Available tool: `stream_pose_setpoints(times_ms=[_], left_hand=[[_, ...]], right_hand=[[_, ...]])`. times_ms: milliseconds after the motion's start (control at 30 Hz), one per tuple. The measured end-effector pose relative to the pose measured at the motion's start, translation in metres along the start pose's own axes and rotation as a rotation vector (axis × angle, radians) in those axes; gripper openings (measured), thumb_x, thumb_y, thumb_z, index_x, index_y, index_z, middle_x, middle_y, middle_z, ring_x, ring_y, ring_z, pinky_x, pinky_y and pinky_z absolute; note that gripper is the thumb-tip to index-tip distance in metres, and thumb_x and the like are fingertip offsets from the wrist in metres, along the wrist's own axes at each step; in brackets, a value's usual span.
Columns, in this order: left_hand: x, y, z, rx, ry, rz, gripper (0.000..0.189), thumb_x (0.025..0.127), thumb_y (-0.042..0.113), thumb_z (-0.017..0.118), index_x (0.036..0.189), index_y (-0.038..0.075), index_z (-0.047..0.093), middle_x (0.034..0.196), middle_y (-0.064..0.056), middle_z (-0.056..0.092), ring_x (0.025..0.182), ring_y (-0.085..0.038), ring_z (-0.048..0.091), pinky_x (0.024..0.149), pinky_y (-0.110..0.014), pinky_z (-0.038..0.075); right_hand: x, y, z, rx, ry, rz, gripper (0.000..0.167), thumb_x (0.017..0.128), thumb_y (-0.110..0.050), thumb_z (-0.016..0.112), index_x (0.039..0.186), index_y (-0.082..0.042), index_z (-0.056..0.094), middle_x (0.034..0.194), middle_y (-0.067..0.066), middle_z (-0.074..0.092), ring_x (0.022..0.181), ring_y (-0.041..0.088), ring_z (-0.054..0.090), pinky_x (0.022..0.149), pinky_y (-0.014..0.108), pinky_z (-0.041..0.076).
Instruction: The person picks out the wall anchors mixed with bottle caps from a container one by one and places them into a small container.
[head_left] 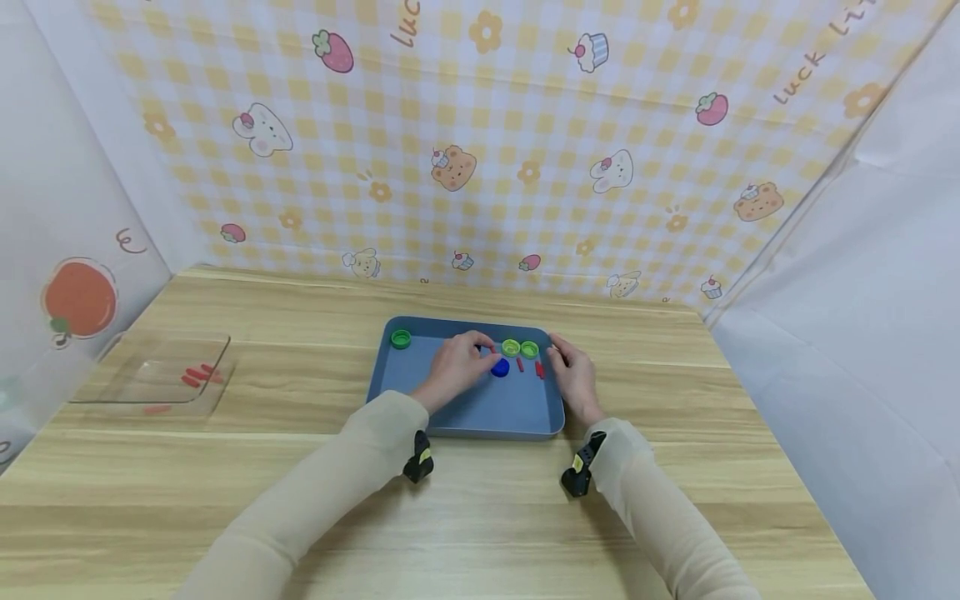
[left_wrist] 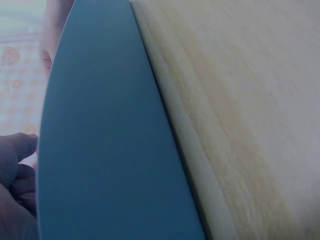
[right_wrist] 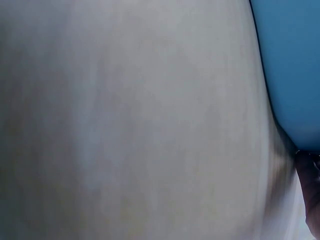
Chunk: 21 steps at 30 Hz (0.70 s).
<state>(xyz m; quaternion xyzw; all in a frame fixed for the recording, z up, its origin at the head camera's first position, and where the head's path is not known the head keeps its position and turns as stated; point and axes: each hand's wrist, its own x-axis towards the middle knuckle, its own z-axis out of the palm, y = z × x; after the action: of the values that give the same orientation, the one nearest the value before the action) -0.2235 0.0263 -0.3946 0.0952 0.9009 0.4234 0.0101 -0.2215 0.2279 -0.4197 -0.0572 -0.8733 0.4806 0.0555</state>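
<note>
A blue-grey tray [head_left: 465, 408] lies on the table with several round caps and small red sticks in it. Over its middle, my left hand [head_left: 457, 365] has a small red stick [head_left: 492, 350] between thumb and forefinger. Just below those fingertips is a blue cap [head_left: 500, 368]. My right hand [head_left: 574, 377] grips the tray's right rim, fingers at its upper right corner. Near that hand lie two yellow-green caps, one yellow-green cap [head_left: 529, 350] closer to the rim, and more red sticks [head_left: 540, 370]. The left wrist view shows the tray's outer wall [left_wrist: 110, 130] hiding the fingertips.
A green cap [head_left: 401, 339] sits in the tray's far left corner. At the table's left stands a clear container [head_left: 142, 390] with several red sticks inside. A patterned cloth [head_left: 480, 150] hangs behind the wooden table [head_left: 495, 517].
</note>
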Motion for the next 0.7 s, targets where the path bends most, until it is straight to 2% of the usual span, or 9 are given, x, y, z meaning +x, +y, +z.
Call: stream_pose_setpoints(times_ms=[233, 700], left_hand=[[0.000, -0.003, -0.003, -0.023, 0.025, -0.008, 0.019, 0.086, 0.026, 0.069, 0.099, 0.012, 0.069, 0.076, -0.002, 0.063, 0.061, -0.013, 0.052, 0.053, -0.024, 0.039], [-0.005, -0.007, -0.012, -0.046, 0.036, -0.038, 0.021, 0.087, 0.027, 0.068, 0.103, 0.013, 0.068, 0.082, -0.003, 0.065, 0.066, -0.013, 0.055, 0.056, -0.025, 0.042]], right_hand=[[0.000, 0.001, 0.000, -0.001, 0.005, 0.007, 0.038, 0.099, -0.015, 0.049, 0.135, -0.005, 0.050, 0.139, 0.013, 0.048, 0.129, 0.026, 0.045, 0.102, 0.039, 0.039], [0.001, 0.003, 0.001, 0.009, 0.002, -0.004, 0.038, 0.099, -0.016, 0.049, 0.135, -0.005, 0.050, 0.138, 0.014, 0.050, 0.128, 0.026, 0.046, 0.102, 0.039, 0.040]])
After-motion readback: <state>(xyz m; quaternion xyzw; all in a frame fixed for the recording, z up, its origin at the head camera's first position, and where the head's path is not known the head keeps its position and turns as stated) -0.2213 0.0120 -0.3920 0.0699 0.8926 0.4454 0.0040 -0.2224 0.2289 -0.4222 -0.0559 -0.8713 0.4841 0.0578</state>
